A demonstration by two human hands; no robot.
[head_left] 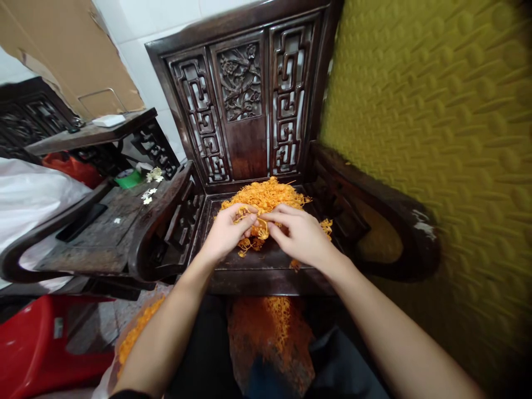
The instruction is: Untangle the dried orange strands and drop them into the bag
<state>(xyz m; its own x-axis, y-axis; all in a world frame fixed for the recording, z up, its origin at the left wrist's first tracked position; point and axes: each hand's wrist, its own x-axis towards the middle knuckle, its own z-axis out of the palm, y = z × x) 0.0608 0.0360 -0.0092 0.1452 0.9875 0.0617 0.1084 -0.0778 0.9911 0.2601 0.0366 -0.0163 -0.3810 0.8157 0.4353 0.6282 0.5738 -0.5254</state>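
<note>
Strands of orange dried fungus (pixel 266 200) lie heaped on the carved chair seat (pixel 266 265); left hand (pixel 226 230) and right hand (pixel 301 235) pinch one tuft together. Probably light, brittle, tangly: best gripped by small bunches.

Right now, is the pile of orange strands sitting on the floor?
No, the pile of orange strands rests on the seat of the carved wooden chair, where the left hand and right hand pinch it.

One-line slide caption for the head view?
Both hands, left hand and right hand, pinch orange strands on chair seat.
</note>
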